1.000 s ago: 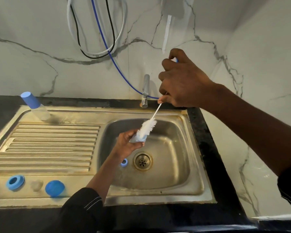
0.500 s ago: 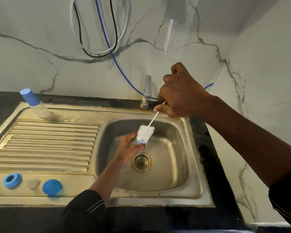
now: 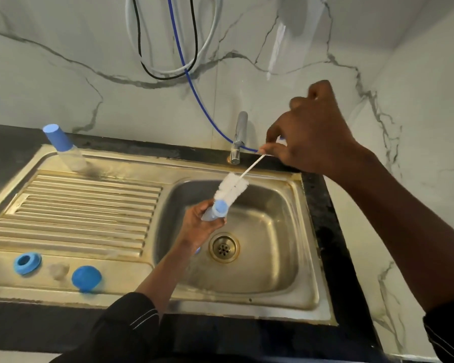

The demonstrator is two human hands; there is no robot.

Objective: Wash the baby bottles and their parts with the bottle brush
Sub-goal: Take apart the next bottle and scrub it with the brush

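Sink [image 3: 247, 307] front ledge: blue ring [image 3: 27, 263] and blue cap [image 3: 86, 279], apart. Over basin: left hand [image 3: 198, 227] grips small bottle [image 3: 212, 214]; bottle brush [image 3: 231, 191] bristles touch its blue mouth. Right hand [image 3: 309, 137] pinches brush stem near tap [image 3: 239, 134]. Rear-left drainboard: blue-capped bottle [image 3: 63, 148], standing.

The brush [image 3: 231, 191] is white, the bottle [image 3: 215, 212] rim blue, the ring [image 3: 27, 263] and the cap [image 3: 86, 279] blue. The sink [image 3: 247, 302] is yellowish steel, the tabletop [image 3: 323, 231] black, and the wall [image 3: 89, 48] white with grey veins.
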